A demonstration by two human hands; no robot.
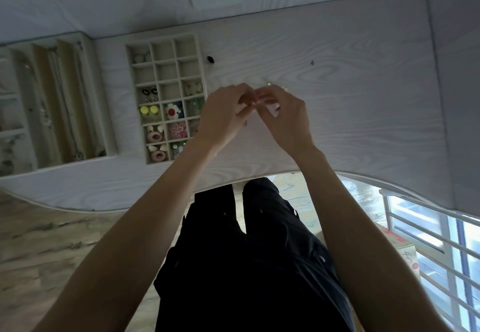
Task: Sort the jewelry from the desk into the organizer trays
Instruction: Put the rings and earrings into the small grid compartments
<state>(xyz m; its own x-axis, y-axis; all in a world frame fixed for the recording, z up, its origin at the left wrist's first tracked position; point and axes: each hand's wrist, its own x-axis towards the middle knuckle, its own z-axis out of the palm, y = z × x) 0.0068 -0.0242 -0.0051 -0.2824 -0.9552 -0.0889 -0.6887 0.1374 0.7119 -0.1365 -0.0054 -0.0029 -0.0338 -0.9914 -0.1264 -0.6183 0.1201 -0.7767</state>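
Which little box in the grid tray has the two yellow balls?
The left-column box of the grid tray, third from its near end, holds the two yellow balls. The box right of it holds a white flower with a red middle.

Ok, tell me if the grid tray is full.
Not full. The grid tray has several bare compartments toward its far end; the near ones hold earrings.

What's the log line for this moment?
both hands' fingers pinch small jewelry piece | above desk | grid tray partly filled | piece not yet placed
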